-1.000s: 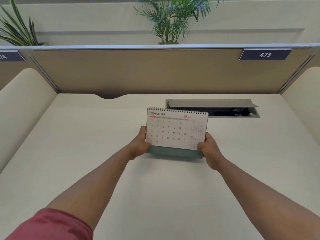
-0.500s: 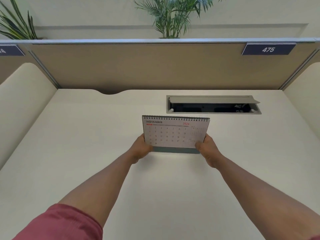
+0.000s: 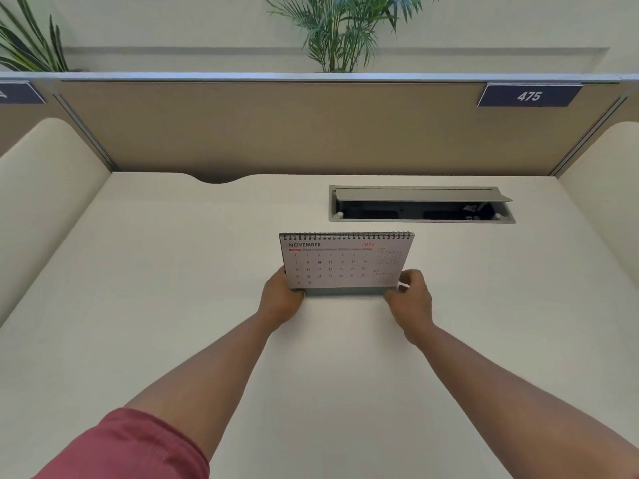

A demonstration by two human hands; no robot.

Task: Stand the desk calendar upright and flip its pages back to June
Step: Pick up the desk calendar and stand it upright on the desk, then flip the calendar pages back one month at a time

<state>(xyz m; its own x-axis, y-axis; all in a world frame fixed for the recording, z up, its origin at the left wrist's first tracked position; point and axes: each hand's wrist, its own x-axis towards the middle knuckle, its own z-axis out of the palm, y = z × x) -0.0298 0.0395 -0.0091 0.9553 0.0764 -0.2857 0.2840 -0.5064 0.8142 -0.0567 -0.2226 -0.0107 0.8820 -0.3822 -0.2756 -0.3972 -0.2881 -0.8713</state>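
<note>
The desk calendar (image 3: 342, 261) stands upright on the cream desk (image 3: 173, 305), its spiral binding on top and its grey-green base touching the surface. The facing page reads NOVEMBER 2026. My left hand (image 3: 280, 300) grips the calendar's lower left corner. At the lower right corner my right hand (image 3: 411, 299) pinches the edge of the page between thumb and fingers.
An open cable tray (image 3: 420, 203) with a raised grey lid is set into the desk just behind the calendar. A tan partition (image 3: 311, 129) with a "475" sign (image 3: 529, 95) closes the back. Curved cream side panels (image 3: 41, 202) flank the desk.
The calendar came down from a raised, tilted hold and now rests level on the desk. My right fingers shifted to pinch the lower right page corner.
</note>
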